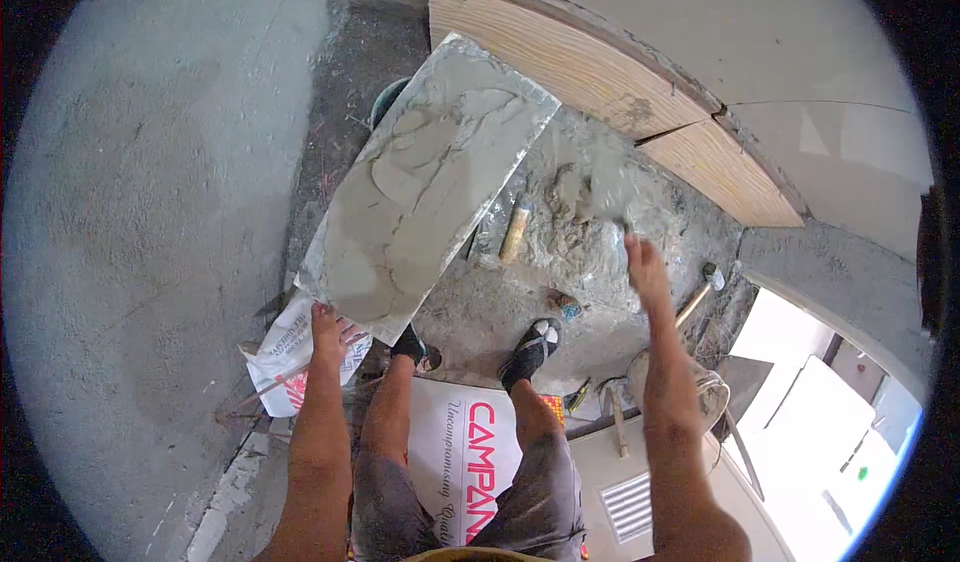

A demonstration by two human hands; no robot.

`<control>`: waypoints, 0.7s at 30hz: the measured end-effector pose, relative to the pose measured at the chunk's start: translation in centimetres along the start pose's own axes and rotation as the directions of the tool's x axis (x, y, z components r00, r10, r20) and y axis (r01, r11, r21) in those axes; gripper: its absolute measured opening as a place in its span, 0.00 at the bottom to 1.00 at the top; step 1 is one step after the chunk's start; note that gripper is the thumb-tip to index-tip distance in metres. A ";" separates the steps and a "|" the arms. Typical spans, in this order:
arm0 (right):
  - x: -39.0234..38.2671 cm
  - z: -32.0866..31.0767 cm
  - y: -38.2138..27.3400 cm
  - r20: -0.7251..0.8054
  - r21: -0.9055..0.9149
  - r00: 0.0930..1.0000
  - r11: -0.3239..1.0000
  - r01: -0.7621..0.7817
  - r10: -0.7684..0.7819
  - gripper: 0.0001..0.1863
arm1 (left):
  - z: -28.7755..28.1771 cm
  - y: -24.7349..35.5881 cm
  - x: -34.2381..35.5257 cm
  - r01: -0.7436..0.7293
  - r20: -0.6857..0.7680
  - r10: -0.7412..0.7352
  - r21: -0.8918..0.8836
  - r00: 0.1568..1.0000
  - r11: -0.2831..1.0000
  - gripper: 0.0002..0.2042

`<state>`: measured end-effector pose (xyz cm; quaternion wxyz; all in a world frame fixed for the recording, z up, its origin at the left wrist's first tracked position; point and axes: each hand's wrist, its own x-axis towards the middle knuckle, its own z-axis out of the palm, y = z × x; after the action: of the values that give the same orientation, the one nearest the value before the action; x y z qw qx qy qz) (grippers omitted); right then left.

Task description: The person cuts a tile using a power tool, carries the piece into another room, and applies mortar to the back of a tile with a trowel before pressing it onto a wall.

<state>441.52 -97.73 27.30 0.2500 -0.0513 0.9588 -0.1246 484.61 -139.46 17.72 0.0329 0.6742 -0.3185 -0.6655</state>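
Note:
A large rectangular tile (313, 265), its top face coated with wet grey mortar (425, 177), stands tilted ahead of me to the left. My left hand (328, 330) is closed on its near left corner. To the right, my right hand (648, 267) is closed around the dark handle of a trowel (612, 190). The trowel's blade is smeared by motion over a heap of mortar (570, 202) on the floor. Between the tile and the heap lies a tool with a wooden handle (515, 232); its other end is partly hidden.
A bucket (388, 102) shows behind the tile. A white bag (290, 357) lies below its near corner, and a printed white carton (440, 452) is under my legs. A mallet (700, 294) lies at right. Wooden panels (570, 57) stand along the far side; a bright doorway (820, 412) opens at right.

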 end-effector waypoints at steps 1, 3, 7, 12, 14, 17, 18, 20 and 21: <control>-2.3 2.5 2.3 -0.098 0.053 0.994 0.998 -0.039 0.044 0.37 | -0.6 0.7 0.2 -0.009 -0.012 0.009 0.005 1.000 1.000 0.13; -5.4 6.9 6.3 0.259 0.396 0.879 0.786 -0.475 0.400 0.34 | -2.7 1.8 0.5 0.093 0.039 -0.090 -0.094 0.995 0.991 0.13; -6.7 10.2 13.0 0.201 0.516 0.827 0.661 -0.545 0.525 0.30 | 0.6 2.7 -1.7 0.201 0.027 -0.199 -0.095 0.980 0.975 0.16; -5.8 14.3 8.1 -0.163 0.092 0.986 0.996 -0.002 0.017 0.27 | -1.4 0.6 0.2 -0.040 -0.010 0.041 0.044 0.999 0.998 0.20; -3.4 16.0 4.2 0.172 0.481 0.985 0.872 -0.094 0.011 0.29 | -3.1 0.3 1.6 0.063 0.052 -0.060 -0.074 0.997 0.995 0.20; 3.3 14.8 -7.7 0.079 0.806 0.997 0.588 -0.064 -0.001 0.26 | -1.2 2.2 -1.6 0.094 -0.063 -0.094 -0.003 0.994 0.996 0.23; 8.3 14.8 -8.8 -0.078 0.850 0.996 0.519 0.087 -0.039 0.27 | -3.0 0.5 0.9 0.096 0.037 -0.094 -0.062 0.995 0.993 0.24; 13.0 13.3 -14.5 -0.030 0.978 0.997 0.207 0.014 0.072 0.25 | -2.7 0.2 0.1 0.014 0.070 -0.002 -0.173 0.998 0.985 0.29; 15.2 11.9 -16.5 0.033 0.979 0.993 0.196 -0.054 0.112 0.23 | -1.8 1.1 -1.0 -0.006 0.061 0.018 -0.181 0.998 0.983 0.29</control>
<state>434.74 -118.60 14.48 0.2105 0.1726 0.6710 -0.6897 485.87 -140.53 19.36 0.0880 0.6453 -0.2617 -0.7123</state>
